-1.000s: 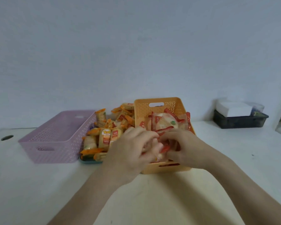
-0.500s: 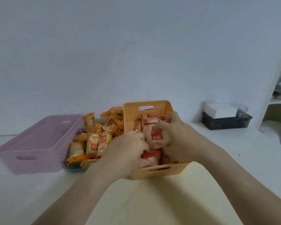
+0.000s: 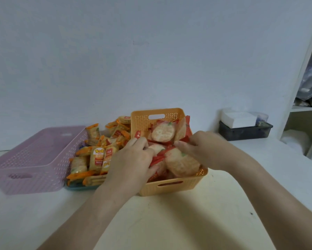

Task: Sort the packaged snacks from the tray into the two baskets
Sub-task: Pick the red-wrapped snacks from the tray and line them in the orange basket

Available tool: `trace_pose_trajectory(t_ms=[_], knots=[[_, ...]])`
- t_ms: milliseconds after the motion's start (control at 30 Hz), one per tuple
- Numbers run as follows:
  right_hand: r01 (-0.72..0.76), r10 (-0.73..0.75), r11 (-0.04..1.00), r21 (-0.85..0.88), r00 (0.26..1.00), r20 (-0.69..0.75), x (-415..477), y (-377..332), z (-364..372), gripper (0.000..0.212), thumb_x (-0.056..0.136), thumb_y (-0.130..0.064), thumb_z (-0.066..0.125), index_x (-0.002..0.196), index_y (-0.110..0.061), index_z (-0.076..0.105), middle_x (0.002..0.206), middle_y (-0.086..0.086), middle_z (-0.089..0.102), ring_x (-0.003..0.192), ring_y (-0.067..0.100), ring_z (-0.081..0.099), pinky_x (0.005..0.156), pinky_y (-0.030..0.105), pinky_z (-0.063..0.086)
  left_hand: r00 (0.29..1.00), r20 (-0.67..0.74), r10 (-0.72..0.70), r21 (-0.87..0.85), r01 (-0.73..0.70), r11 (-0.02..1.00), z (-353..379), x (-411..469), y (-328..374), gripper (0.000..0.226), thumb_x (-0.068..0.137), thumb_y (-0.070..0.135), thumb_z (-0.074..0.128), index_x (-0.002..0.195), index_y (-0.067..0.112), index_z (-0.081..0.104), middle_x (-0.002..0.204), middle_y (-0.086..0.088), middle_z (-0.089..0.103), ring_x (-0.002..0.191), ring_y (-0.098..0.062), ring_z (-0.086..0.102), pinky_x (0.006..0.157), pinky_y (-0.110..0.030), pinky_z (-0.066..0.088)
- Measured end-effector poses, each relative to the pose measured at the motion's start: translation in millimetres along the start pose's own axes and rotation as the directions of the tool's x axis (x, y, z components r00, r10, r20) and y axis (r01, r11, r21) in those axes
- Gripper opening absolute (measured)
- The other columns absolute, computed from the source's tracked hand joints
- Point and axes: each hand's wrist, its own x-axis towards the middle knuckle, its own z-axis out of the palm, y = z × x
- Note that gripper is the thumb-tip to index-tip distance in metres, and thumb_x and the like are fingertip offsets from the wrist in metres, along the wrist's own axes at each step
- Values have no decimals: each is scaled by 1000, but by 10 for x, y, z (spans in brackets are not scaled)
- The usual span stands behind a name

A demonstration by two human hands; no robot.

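Note:
An orange basket (image 3: 171, 186) in the middle holds several red-wrapped round rice crackers (image 3: 163, 132). My left hand (image 3: 131, 163) reaches over the basket's left rim, fingers curled on red packets inside. My right hand (image 3: 203, 150) comes from the right and pinches the edge of a red wrapper (image 3: 185, 139). Left of the basket, a teal tray (image 3: 76, 186) is piled with orange-wrapped snacks (image 3: 97, 156). A pink basket (image 3: 30, 159) stands at the far left and shows nothing inside.
A dark bin (image 3: 245, 130) with white boxes sits at the back right against the wall. A white shelf unit (image 3: 303, 112) stands at the right edge. All baskets rest on a white table (image 3: 169, 222).
Both hands have spread apart inside the orange basket, uncovering the round crackers. The view has swung slightly, so the baskets sit a little differently in frame.

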Motion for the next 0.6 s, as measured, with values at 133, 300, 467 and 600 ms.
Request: trace_pose_trajectory(t_ms=[133,300,467,600], knots=[[43,-43,999,-6,998,53,42,-5,23,26,98,-40,44,104,-23,63,87,-7,60,72,9,53,58,22,40,995,15,-94,-45,94,995,-22,25,-2,36,89,50,57,116,28,64,101,11,46,95,-9,39,69,-25,42],[175,-168,981,-85,983,78,11,5,90,21,97,-23,46,114,-26,59,81,-14,48,79,13,49,68,27,37,977,207,-43,-313,108,944,-153,49,-6,40,93,33,56,133,40,51,95,23,45,99,-9,41,95,-30,40],[289,-278,953,-89,953,119,-23,-5,199,21,93,-21,51,112,-24,59,89,-11,53,85,16,50,67,26,39,949,306,75,-335,34,941,-169,71,80,33,84,54,55,114,41,58,84,24,48,96,-5,38,97,-41,35],[216,-217,976,28,961,173,-27,53,-25,26,91,-16,48,110,-28,61,96,-9,64,86,12,58,76,25,49,978,192,82,-317,-17,948,-117,88,94,30,88,57,54,114,44,63,75,29,40,76,4,38,86,-29,30]])
